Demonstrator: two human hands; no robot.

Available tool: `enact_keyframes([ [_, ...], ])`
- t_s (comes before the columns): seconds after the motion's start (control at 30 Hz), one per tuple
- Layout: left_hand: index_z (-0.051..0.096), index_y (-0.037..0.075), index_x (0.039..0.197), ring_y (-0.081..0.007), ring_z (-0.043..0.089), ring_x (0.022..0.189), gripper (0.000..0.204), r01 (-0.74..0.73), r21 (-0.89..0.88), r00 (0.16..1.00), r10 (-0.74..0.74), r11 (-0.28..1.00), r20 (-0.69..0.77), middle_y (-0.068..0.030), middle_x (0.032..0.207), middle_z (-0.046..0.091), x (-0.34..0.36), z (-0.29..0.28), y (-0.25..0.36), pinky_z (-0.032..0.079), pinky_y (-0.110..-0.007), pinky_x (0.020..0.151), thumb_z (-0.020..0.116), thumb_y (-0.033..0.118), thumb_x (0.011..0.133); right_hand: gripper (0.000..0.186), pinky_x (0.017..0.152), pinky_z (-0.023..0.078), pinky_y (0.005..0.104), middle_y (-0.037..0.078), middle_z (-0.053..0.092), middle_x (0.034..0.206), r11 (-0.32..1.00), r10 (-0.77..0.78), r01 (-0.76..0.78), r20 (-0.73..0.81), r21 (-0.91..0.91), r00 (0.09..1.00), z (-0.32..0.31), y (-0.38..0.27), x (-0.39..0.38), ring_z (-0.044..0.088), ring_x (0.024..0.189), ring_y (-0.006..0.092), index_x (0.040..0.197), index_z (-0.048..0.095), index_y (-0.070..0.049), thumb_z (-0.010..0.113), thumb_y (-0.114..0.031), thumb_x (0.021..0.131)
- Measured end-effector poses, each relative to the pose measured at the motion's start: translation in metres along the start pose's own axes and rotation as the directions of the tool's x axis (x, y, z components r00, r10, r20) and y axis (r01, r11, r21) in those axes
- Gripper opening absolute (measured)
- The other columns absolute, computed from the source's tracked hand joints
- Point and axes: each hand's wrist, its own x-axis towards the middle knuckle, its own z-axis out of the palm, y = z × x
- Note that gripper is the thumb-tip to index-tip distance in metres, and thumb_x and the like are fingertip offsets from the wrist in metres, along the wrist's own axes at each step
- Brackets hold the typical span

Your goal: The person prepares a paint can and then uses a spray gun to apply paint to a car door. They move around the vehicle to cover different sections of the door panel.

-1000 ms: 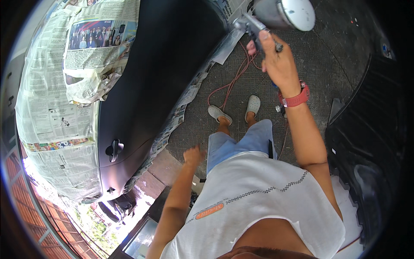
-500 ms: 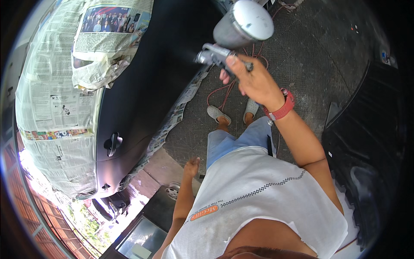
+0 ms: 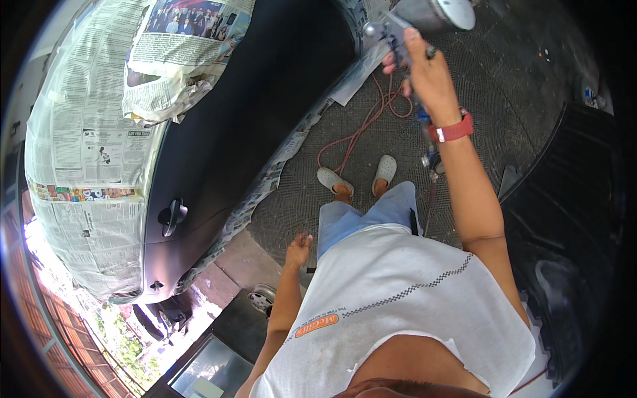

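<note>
My right hand (image 3: 432,83) is closed round the handle of a metal paint spray gun (image 3: 398,36) with a round, light-lidded cup on top. The gun is held out at the upper middle, its nozzle facing left, apart from the dark, matte car door panel (image 3: 265,86). A black door handle (image 3: 174,217) sits on the panel's lower part. Down by my left side hangs my left hand (image 3: 299,251), empty, its fingers loosely apart. Newspaper (image 3: 79,156) masks the car's windows, and a bundle of it wraps the side mirror (image 3: 172,83).
A red hose (image 3: 361,132) loops over the dark textured floor (image 3: 478,86) near my grey clogs (image 3: 383,174). More newspaper (image 3: 272,176) lines the panel's lower edge. To the right stands a large black curved panel (image 3: 564,199). A wheel (image 3: 263,297) shows at the lower left.
My right hand has carried the spray gun up and to the right, along the car's side. The view has shifted slightly. My left hand stays low, its fingers a little more spread.
</note>
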Motion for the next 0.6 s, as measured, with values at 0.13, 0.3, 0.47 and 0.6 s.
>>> enact_keyframes([
  [0.13, 0.058, 0.01, 0.144, -0.0344, 0.065, 0.124, 0.063, 0.064, 0.054, 0.997, -0.067, 0.996, 0.044, -0.0186, 0.129, 0.07, 0.007, 0.023, -0.069, 0.049, -0.043, 0.106, 0.056, 0.055, 0.1, 0.065, 0.046, 0.046, 0.0253, 0.008, 0.073, 0.082, 0.988, -0.146, 0.152, -0.153, 0.027, 0.977, -0.013, -0.005, 0.016, 0.062, 0.057, 0.0109, 0.114, 0.071, 0.0, 0.048, -0.06, 0.104],
  [0.3, 0.059, 0.01, 0.143, -0.0356, 0.065, 0.125, 0.063, 0.104, -0.021, 0.993, -0.102, 0.994, 0.05, -0.019, 0.128, 0.071, 0.01, 0.041, -0.112, 0.049, -0.044, 0.106, 0.055, 0.056, 0.1, 0.062, 0.043, 0.043, 0.0272, 0.007, 0.071, 0.078, 0.993, -0.088, 0.077, -0.127, -0.085, 0.988, -0.001, -0.041, 0.016, 0.057, 0.048, 0.0111, 0.114, 0.071, -0.003, 0.04, -0.056, 0.109],
  [0.47, 0.06, 0.009, 0.142, -0.0352, 0.067, 0.121, 0.059, 0.032, -0.165, 0.999, -0.037, 0.986, -0.027, -0.0197, 0.127, 0.071, -0.007, 0.028, -0.05, 0.049, -0.043, 0.104, 0.057, 0.051, 0.101, 0.064, 0.046, 0.046, 0.0249, 0.007, 0.072, 0.082, 0.982, -0.159, 0.158, -0.003, 0.103, 0.987, 0.037, -0.041, 0.005, 0.062, 0.059, 0.0105, 0.114, 0.071, -0.001, 0.048, -0.061, 0.104],
  [0.6, 0.059, 0.01, 0.143, -0.0332, 0.067, 0.12, 0.056, 0.011, -0.213, 0.999, -0.022, 0.977, -0.047, -0.0204, 0.126, 0.071, -0.008, 0.01, -0.015, 0.049, -0.041, 0.105, 0.059, 0.047, 0.102, 0.063, 0.044, 0.044, 0.0223, 0.003, 0.068, 0.081, 0.987, -0.112, 0.084, 0.211, 0.137, 0.971, 0.077, -0.035, -0.035, 0.065, 0.069, 0.0072, 0.136, 0.067, -0.008, 0.049, -0.059, 0.105],
])
